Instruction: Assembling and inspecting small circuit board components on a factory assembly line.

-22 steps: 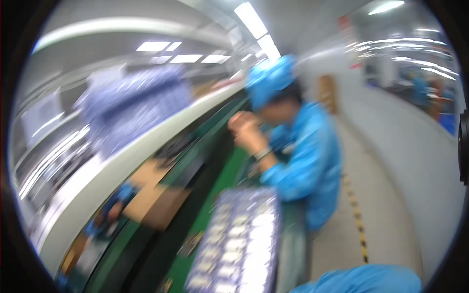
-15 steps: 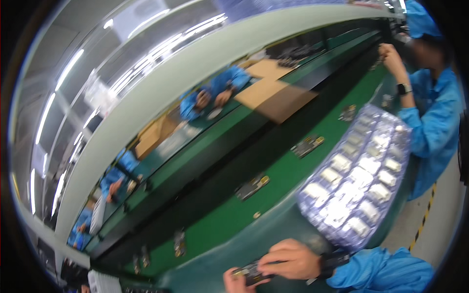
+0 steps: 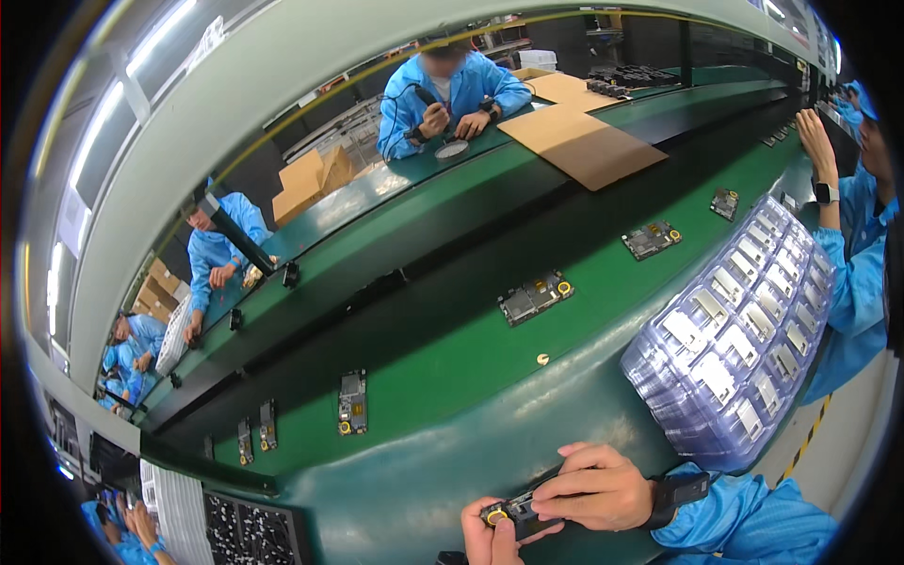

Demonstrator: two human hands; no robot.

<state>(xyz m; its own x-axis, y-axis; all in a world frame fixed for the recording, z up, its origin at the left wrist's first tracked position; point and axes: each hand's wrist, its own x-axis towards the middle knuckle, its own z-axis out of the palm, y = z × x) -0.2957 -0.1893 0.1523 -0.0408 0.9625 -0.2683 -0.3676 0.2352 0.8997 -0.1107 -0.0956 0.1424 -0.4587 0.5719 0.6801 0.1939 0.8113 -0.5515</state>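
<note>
Near the bottom edge, my left hand (image 3: 492, 535) grips a small dark circuit board (image 3: 518, 513) with a yellow ring at its left end; the thumb lies close to the ring. My right hand (image 3: 598, 488) reaches over from the right, its fingers closed together on the board's upper face and right end. Those fingers cover part of the board, and whether they pinch some smaller piece cannot be seen. Both hands are above the dark green bench edge (image 3: 414, 490). Just beyond, a similar circuit board (image 3: 352, 400) lies on the green belt.
A stack of clear plastic trays (image 3: 650, 377) with white parts stands right of my hands. More boards (image 3: 535, 297) line the belt, with a tiny pale piece (image 3: 543, 360) nearby. A black tray (image 3: 303, 537) sits lower left. Co-workers in blue sit opposite and at right.
My view has turned, so the belt, trays and people sit differently in the picture and look sharper. Both hands, still on the board, appear further right and slightly higher.
</note>
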